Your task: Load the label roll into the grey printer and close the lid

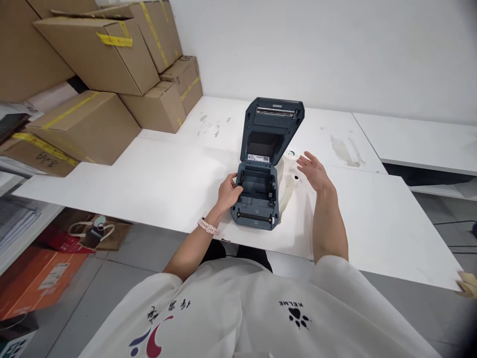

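Observation:
A dark grey label printer (pixel 257 199) sits on the white table (pixel 156 174) with its lid (pixel 271 130) swung up and its inside bay showing. My left hand (pixel 230 191) grips the printer's left side wall, fingers curled over the edge. My right hand (pixel 312 170) hovers just right of the printer, fingers spread and holding nothing. Under and beside the printer on the right lies a whitish bag or wrapping (pixel 286 185).
Cardboard boxes (pixel 104 74) with yellow tape are stacked at the back left of the table. A second white table (pixel 421 141) adjoins at the right. On the floor at the left are an orange box (pixel 35 278) and a brown bag (pixel 93 233).

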A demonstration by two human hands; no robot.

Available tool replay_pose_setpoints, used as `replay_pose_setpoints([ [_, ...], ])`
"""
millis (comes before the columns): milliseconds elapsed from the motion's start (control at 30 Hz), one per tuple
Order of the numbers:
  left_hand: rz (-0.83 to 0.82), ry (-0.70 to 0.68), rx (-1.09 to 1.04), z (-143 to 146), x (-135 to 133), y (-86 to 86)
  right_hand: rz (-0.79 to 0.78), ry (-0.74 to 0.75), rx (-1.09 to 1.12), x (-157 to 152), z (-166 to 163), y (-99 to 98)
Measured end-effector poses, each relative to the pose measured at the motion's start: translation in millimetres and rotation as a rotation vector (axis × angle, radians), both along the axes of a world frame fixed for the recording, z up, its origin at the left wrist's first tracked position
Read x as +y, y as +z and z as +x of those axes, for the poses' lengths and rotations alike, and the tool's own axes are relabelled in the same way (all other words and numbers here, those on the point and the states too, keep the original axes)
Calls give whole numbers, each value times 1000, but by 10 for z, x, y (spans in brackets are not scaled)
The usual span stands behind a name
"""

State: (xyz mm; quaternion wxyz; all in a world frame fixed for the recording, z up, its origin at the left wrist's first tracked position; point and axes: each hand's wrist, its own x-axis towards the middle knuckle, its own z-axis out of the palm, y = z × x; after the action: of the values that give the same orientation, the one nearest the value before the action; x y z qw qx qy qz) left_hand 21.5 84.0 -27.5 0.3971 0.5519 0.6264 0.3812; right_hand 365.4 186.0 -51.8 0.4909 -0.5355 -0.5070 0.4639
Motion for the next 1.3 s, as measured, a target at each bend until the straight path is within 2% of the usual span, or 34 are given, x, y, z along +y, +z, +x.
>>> replay_pose_setpoints([
  [67, -2, 3, -12, 2, 4, -6, 6, 13, 23, -280, 57, -53],
  [167, -12, 4, -17, 5, 6, -9, -62, 128, -62, -595, -16, -130],
  [267, -14, 4, -29, 7, -2, 0, -84, 186, -79, -754, -158, -61],
  [367, -24, -14, -32, 4, -17, 22, 79, 284, -15, -843, -302, 281],
  [433, -30, -21, -20, 1, -27, 38, 213, 419, -115, -881, -469, 607],
  [533, -29, -22, -7, -4, -33, 45, 358, 560, -586, -857, -898, 996],
  [600, -28, -30, -7, -4, -31, 32, 404, 613, -946, -786, -1235, 1080],
  [700, -34, -35, -1, 0, -15, -3, 358, 659, -1307, -711, -1613, 983],
  [767, -31, -30, 5, 3, -3, -21, 338, 650, -1363, -760, -1707, 875],
  [867, -24, -25, -7, 4, -4, -19, 395, 554, -1276, -1029, -1658, 768],
  [1033, -21, -22, -71, 4, -47, 36, 480, 424, -1065, -1744, -1537, 659],
  [1133, -33, -19, -103, 6, -61, 38, 489, 371, -1039, -2087, -1589, 551],
  [1300, -53, -11, -136, 17, -47, -34, 497, 347, -1070, -2305, -1694, 394],
])
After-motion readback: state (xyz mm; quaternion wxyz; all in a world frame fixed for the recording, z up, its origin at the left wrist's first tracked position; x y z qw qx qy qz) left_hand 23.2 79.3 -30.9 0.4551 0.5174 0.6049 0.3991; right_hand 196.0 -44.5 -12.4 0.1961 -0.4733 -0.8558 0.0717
